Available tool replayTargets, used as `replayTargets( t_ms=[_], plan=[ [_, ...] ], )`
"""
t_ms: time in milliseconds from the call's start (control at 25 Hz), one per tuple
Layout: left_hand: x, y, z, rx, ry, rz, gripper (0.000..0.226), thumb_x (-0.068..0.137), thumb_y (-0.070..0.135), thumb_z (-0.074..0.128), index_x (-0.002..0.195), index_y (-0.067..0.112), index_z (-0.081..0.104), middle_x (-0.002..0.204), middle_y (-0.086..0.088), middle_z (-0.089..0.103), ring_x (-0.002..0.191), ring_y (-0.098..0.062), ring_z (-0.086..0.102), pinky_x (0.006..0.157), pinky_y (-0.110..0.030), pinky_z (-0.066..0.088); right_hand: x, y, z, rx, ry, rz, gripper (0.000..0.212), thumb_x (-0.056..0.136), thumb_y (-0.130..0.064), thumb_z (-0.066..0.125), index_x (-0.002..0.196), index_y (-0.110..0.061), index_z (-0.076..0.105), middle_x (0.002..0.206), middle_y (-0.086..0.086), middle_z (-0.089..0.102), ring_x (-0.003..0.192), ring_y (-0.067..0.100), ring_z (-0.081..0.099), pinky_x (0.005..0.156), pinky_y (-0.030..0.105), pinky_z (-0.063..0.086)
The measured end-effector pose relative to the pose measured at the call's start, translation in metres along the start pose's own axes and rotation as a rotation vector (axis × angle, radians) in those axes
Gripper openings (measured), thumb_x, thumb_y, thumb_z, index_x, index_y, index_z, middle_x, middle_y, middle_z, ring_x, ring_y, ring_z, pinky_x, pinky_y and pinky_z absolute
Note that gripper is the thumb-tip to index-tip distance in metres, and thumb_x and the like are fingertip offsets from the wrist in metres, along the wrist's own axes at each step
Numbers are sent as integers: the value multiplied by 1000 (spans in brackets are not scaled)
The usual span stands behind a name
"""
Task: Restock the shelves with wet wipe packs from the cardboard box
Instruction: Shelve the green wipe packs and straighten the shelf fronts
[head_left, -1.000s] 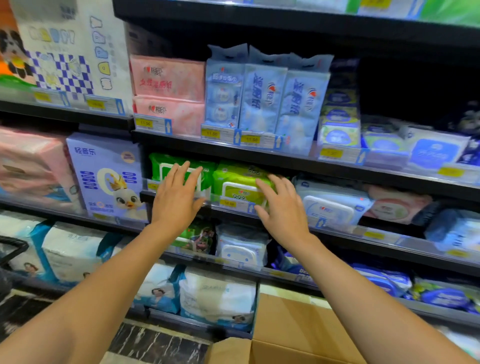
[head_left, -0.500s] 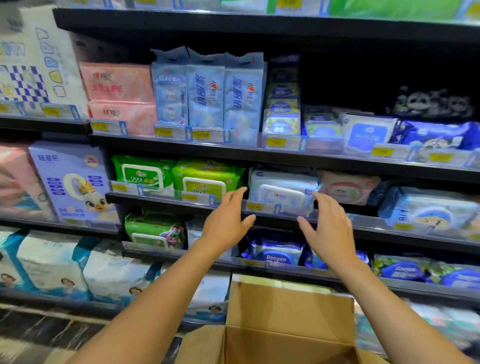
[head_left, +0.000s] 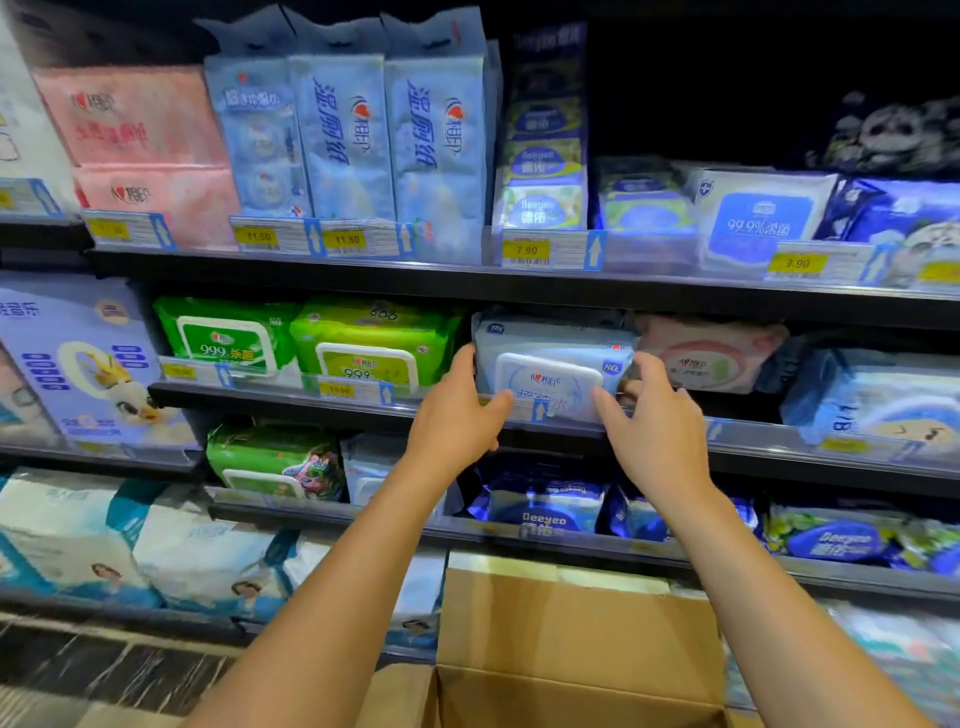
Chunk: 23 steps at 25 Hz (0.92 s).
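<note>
Head view, the only view supplied: both forearms are extended toward the middle shelf (head_left: 291, 397), a black metal shelf with a clear price-tag rail; the pale blue soft wet wipe pack with a white rectangular flip lid (head_left: 550, 364) lies on that shelf, just right of the 2 green soft wet wipe packs with white-framed lids (head_left: 374, 345) and just left of the pink soft wipe pack (head_left: 709, 353).

The left hand (head_left: 457, 415) is laid against the left end of the pale blue pack, fingers curled over its edge and thumb at its lower front; the right hand (head_left: 654, 431) is at the right end, thumb on the front by the lid, fingers bent and spread; contact of those fingers with the pack cannot be told with certainty. The pack is thus bracketed between the 2 hands, loosely rather than clenched; neither hand holds anything else.

The brown open-topped cardboard box (head_left: 576, 634) stands below, well apart from the hands; its inside is cut off by the frame edge, so remaining stock cannot be told.

Judgement on progress: the pale blue pack is taken as being seated or squared in its slot; the middle shelf reads as filled across its visible front; a dark gap is seen on the upper shelf (head_left: 519, 283), upper right; the remaining work depends on the unseen box contents.
</note>
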<state>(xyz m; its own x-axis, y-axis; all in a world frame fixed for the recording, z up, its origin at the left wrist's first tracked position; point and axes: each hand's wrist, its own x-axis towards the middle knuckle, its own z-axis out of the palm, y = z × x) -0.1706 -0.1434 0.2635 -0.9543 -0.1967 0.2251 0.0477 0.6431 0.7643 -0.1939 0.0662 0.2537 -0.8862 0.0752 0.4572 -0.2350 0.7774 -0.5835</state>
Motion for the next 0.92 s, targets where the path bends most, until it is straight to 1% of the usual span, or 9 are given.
replayTargets(
  t_ms=[120, 200, 280, 480, 600, 640, 720, 800, 920],
  plan=[
    [11, -6, 4, -59, 51, -34, 60, 98, 29, 58, 153, 32, 33, 145, 11, 55, 51, -17, 71, 70, -45, 64, 12, 1, 2, 50, 1, 23, 38, 96, -43, 66, 120, -19, 49, 106, 5, 75, 102, 37, 68, 93, 50, 51],
    [15, -10, 5, -92, 57, -41, 59, 99, 24, 55, 153, 33, 35, 151, 8, 53, 50, -18, 71, 70, -44, 64, 17, 2, 5, 41, -9, 33, 33, 96, -43, 66, 105, -21, 44, 102, 5, 75, 98, 34, 69, 81, 46, 54],
    [16, -11, 6, -108, 61, -38, 58, 99, 22, 54, 153, 33, 35, 152, 7, 53, 50, -19, 71, 70, -44, 64, 21, 1, 8, 14, -4, 26, 33, 97, -42, 65, 100, -21, 40, 98, 5, 74, 96, 34, 69, 78, 46, 55],
    [16, -11, 7, -82, 60, -23, 63, 98, 22, 55, 156, 33, 32, 155, 8, 50, 53, -17, 72, 72, -46, 64, 20, 0, 7, -6, -21, 13, 31, 99, -41, 62, 104, -20, 40, 99, 6, 73, 97, 37, 67, 92, 51, 51],
    [8, -13, 6, -58, 125, 23, 63, 96, 23, 61, 153, 28, 34, 148, 4, 51, 74, -19, 74, 78, -47, 62, 16, 6, -3, -51, -74, -20, 33, 100, -45, 59, 114, -17, 50, 108, 2, 73, 106, 34, 64, 112, 55, 38],
    [4, -14, 8, -17, 170, 55, 62, 95, 23, 64, 150, 26, 36, 145, 1, 51, 83, -20, 72, 78, -43, 59, 15, 10, -8, -78, -82, -25, 38, 100, -48, 56, 122, -17, 52, 109, 1, 73, 110, 31, 63, 118, 54, 30],
    [-5, -12, 16, 107, 228, 139, 53, 96, 23, 65, 143, 23, 41, 135, -3, 48, 83, -18, 63, 70, -34, 49, 12, 20, -14, -127, -90, -24, 44, 102, -50, 49, 133, -18, 54, 107, 0, 73, 114, 27, 63, 124, 53, 20],
    [-14, -6, 27, 269, 230, 253, 43, 95, 24, 63, 137, 25, 50, 130, -3, 49, 86, -18, 61, 67, -35, 47, 10, 34, -23, -191, -97, -21, 44, 104, -51, 40, 133, -22, 57, 109, -1, 72, 116, 26, 62, 124, 56, 18],
    [-15, 4, 46, 518, 245, 430, 42, 94, 36, 62, 135, 33, 61, 132, 3, 56, 120, -24, 53, 91, -42, 46, 15, 52, -41, -344, -154, 8, 53, 104, -60, 27, 124, -25, 61, 117, 0, 68, 123, 28, 56, 121, 63, 18]
  ],
)
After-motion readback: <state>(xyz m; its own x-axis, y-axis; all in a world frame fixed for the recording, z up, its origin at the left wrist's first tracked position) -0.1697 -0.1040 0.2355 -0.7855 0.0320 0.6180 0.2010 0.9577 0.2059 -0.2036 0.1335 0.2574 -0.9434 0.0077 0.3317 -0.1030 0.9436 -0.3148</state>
